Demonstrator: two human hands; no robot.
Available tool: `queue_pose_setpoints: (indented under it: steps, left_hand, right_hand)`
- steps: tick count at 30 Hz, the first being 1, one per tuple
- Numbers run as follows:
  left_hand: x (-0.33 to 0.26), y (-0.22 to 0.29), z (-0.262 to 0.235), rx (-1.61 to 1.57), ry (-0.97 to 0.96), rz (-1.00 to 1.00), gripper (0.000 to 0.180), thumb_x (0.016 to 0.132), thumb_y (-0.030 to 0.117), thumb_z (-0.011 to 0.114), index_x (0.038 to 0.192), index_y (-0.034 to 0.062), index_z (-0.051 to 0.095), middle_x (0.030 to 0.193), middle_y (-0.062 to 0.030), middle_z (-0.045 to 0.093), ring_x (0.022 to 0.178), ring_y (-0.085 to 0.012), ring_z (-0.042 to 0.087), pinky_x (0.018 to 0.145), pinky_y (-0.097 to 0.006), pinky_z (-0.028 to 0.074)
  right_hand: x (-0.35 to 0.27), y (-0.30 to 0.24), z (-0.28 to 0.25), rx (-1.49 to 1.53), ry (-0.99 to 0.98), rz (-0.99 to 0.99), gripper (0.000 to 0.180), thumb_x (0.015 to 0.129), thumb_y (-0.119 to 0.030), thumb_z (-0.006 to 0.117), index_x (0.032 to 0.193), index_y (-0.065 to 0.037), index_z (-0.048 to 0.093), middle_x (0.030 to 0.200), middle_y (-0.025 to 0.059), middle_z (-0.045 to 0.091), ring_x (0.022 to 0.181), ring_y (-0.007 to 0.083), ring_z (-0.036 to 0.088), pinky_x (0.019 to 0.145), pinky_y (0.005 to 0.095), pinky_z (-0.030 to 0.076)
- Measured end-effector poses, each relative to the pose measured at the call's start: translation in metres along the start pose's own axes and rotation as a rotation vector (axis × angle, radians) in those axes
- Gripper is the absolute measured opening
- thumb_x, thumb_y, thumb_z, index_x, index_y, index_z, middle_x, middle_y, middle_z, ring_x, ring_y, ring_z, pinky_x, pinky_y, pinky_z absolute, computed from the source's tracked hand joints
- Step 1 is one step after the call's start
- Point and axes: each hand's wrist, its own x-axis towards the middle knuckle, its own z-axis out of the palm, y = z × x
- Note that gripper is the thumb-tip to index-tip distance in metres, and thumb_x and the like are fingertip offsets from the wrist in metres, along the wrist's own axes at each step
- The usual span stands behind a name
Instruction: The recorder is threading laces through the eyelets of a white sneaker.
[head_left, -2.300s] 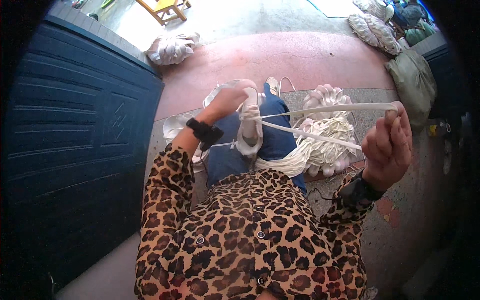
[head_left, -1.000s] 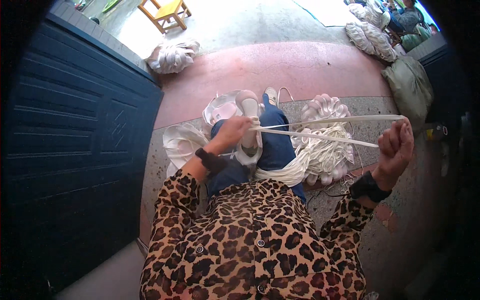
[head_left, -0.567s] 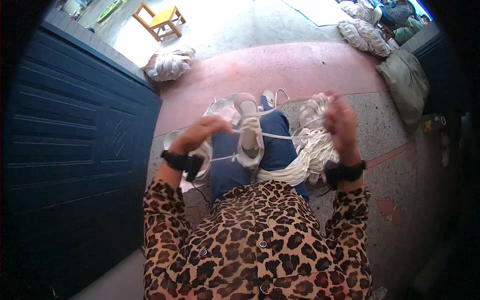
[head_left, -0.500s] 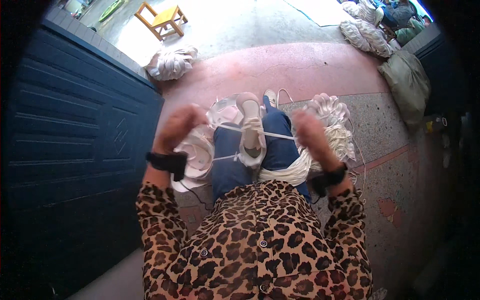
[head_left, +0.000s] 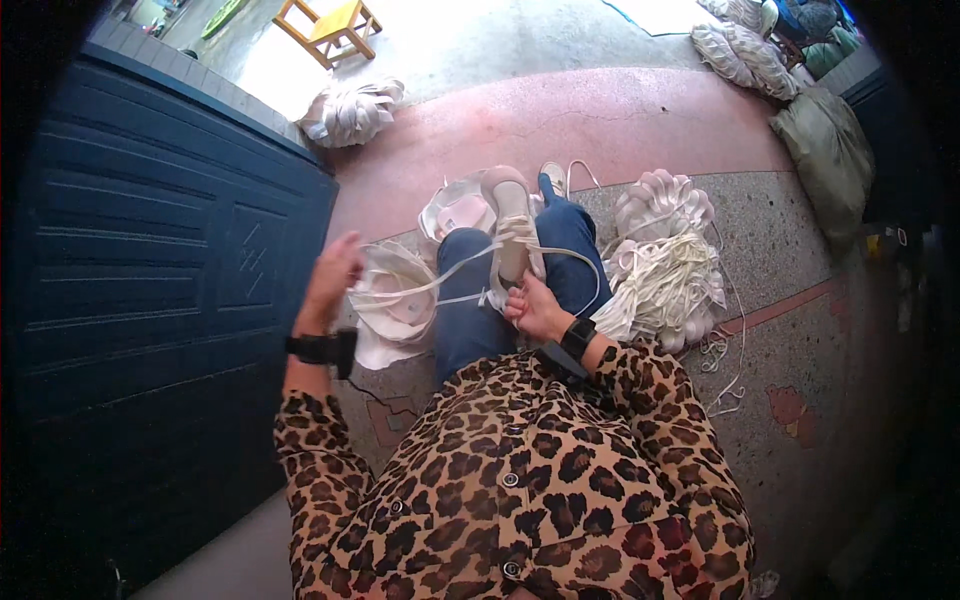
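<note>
I sit on the floor with blue-jeaned legs stretched out and a pale shoe [head_left: 512, 215] lying on my lap. My right hand [head_left: 537, 308] grips the heel end of that shoe, where white cord [head_left: 445, 275] is wound around it. My left hand [head_left: 333, 277] is out to the left, pulling the cord taut from the shoe. Under that hand lies a stack of pale shoe uppers [head_left: 395, 305]. Both wrists wear dark bands.
A heap of white cord and uppers [head_left: 665, 265] lies to my right. A dark blue panelled door [head_left: 150, 290] fills the left. Further off are a bundle of white pieces [head_left: 350, 110], a wooden stool [head_left: 330, 25] and stuffed sacks [head_left: 825, 150].
Earlier the cord was stretched wide to the right by my right hand. Both hands then came in to the shoe; now the right stays at it and the left has pulled out leftward.
</note>
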Motion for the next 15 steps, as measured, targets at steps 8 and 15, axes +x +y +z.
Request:
queue_pose_setpoints:
  steps: [8,15]
  left_hand:
    - [-0.007,0.000,0.128,0.195,-0.352,0.103,0.020,0.099,0.017,0.057,0.105,-0.0005,0.064,0.082,-0.0058,0.067,0.068,-0.0115,0.063,0.063,-0.024,0.050]
    - [-0.005,-0.005,0.160,0.225,-0.360,0.150,0.022,0.098,0.015,0.059,0.106,-0.0045,0.066,0.081,-0.0064,0.068,0.066,-0.0117,0.064,0.061,-0.025,0.052]
  right_hand:
    - [-0.019,0.002,-0.014,0.000,-0.161,-0.001,0.022,0.105,-0.037,0.050,0.100,-0.016,0.051,0.065,-0.0064,0.034,0.049,0.0080,0.028,0.046,0.0249,0.025]
    - [-0.024,0.000,-0.013,0.017,-0.264,-0.007,0.019,0.101,-0.034,0.059,0.097,-0.016,0.056,0.063,-0.0073,0.038,0.046,0.0070,0.030,0.044,0.0232,0.025]
